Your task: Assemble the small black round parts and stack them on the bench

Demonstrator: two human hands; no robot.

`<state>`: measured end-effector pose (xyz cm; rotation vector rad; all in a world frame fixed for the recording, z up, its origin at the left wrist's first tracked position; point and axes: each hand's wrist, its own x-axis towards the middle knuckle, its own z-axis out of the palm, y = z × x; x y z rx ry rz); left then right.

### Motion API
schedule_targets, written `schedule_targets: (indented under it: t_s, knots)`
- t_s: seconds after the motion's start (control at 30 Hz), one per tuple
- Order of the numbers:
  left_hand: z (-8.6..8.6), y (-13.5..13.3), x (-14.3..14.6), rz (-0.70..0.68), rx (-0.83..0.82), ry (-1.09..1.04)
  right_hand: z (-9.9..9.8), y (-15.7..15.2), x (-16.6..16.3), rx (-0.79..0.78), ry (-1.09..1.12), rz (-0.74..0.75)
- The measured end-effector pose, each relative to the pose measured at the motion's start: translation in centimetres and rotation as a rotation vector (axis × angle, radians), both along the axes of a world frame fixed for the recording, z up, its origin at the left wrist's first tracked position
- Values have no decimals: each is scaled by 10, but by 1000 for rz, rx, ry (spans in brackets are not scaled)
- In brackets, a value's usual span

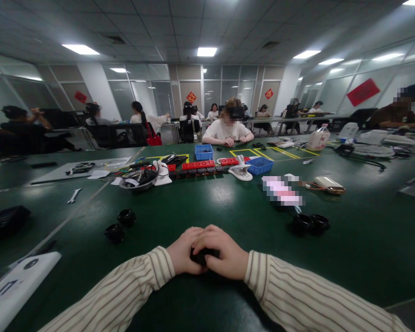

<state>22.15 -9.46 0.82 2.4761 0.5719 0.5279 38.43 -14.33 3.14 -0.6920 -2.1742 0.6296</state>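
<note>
Black and mostly hidden, a compact object (204, 253) sits between the bare left hand (184, 252) and the bare right hand (226, 252), low over the green worktop (173, 207). Both grips curl round it—narrow, fingers bent. It looks light, stiff and perhaps slippery—best held by its sides. Beyond, glossy black ring-shaped parts (115, 234) lie to either side; farther off, a blue rectangular plastic bin (204, 153).

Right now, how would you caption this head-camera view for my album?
Left hand and right hand closed around a dark object at a green table.
</note>
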Motion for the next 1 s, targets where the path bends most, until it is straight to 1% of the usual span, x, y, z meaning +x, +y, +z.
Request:
schedule_targets:
  t_s: [0.13,0.23,0.33,0.4,0.5,0.6,0.7,0.77,0.87,0.93,1.0]
  knots:
    - [0,4,-3,-19,-15,60,-1,0,0,9,21,38]
    - [-1,2,-4,62,-12,98,0,-2,0,35,32,-1]
    - [-2,-4,-3,218,54,183,2,-4,0,35,15,-109]
    - [-2,-9,-1,295,103,223,1,-5,0,14,-21,-196]
    - [0,-15,2,332,150,209,-3,-4,0,-23,-100,-302]
    - [2,-14,3,307,147,153,-6,-3,-1,-49,-160,-328]
    - [2,-9,2,213,105,75,-4,-2,-1,-62,-158,-295]
    - [1,-5,1,130,70,24,-2,-2,0,-51,-132,-244]
    - [2,-1,0,35,31,-5,-1,-1,0,-6,-82,-98]
    - [2,1,-1,4,19,1,-3,0,0,18,-58,-15]
    - [1,1,-2,-2,17,12,-4,0,0,30,-47,17]
